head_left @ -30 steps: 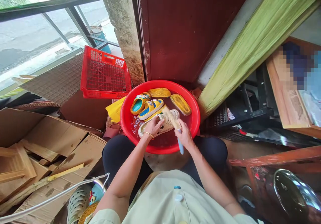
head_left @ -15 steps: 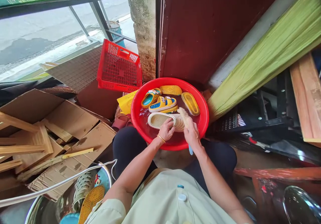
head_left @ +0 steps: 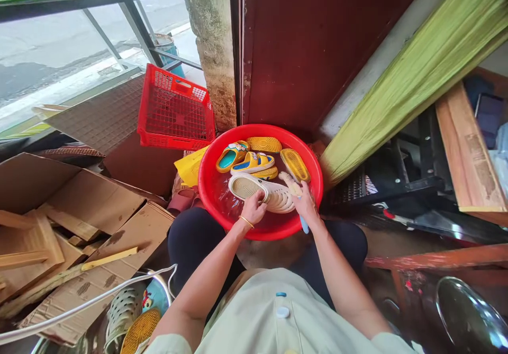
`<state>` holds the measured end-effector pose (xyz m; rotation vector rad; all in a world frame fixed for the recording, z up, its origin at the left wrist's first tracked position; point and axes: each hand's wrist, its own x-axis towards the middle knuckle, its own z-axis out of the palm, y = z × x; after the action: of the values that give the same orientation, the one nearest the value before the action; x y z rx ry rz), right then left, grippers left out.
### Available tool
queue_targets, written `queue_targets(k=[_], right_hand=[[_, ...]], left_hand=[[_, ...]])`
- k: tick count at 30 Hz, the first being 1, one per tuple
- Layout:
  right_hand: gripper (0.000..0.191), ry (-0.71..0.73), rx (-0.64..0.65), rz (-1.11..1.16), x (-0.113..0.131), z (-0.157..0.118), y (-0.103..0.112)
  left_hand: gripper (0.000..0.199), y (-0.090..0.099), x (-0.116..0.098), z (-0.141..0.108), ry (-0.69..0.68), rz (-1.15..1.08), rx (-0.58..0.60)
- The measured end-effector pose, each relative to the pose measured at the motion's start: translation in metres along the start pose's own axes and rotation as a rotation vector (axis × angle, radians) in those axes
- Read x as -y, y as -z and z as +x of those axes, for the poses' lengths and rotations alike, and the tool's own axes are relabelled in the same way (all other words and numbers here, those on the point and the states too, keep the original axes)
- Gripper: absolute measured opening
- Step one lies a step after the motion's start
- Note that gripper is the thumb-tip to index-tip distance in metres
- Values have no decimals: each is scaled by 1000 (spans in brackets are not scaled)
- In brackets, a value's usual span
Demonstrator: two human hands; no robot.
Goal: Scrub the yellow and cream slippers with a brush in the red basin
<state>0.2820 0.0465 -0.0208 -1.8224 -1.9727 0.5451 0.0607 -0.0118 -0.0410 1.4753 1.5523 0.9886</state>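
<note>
My left hand (head_left: 254, 208) gripped a cream clog (head_left: 246, 187) just under my fingers, in the red basin (head_left: 204, 184); my right hand (head_left: 306, 204) clenched a brush (head_left: 286, 180) against it, mid-scrub, and more scrubbing seemed called for.

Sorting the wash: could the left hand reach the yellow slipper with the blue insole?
Probably yes. The left hand is over the red basin, and the yellow slipper lies just beyond the white clog under it; only that clog lies between.
</note>
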Motion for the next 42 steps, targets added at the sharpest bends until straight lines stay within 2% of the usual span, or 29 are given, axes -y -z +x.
queue_targets(k=[2,4,7,10,13,19,21,23,27,29,31,33,35,37,39,42], right_hand=[[59,2,27,7,-7,0,4],[45,17,85,-30,-12,-3,8],[37,42,94,-86,-12,-8,12],[44,99,-4,-37,-2,-15,8],[53,212,-42,36,18,-24,-2],[61,403,128,-43,68,-26,-16],[61,437,170,-128,71,-30,-8],[63,459,204,-204,59,-41,7],[62,443,210,-272,11,-76,47],[61,415,161,-287,-2,-87,57],[60,371,118,-313,3,-90,54],[59,333,113,-349,25,-87,39],[60,350,184,-372,50,-79,24],[62,356,232,-376,64,-71,18],[65,339,225,-359,60,-66,25],[66,230,102,-281,32,-65,47]], left_hand=[[22,7,-1,-2,84,169,22],[22,13,-1,-2,183,226,66],[27,15,3,1,239,8,143],[37,8,7,6,222,-236,101],[36,2,10,9,197,-317,37],[41,2,15,10,188,-496,94],[41,2,16,9,205,-565,41],[41,2,17,8,222,-630,-25],[38,-2,16,8,259,-658,-107],[35,-5,14,9,269,-643,-129],[35,-9,12,10,270,-644,-143],[38,-12,10,12,274,-663,-158],[44,-12,8,13,292,-693,-175],[48,-8,8,13,325,-737,-216],[49,1,9,12,368,-795,-275],[47,13,9,12,441,-851,-306]])
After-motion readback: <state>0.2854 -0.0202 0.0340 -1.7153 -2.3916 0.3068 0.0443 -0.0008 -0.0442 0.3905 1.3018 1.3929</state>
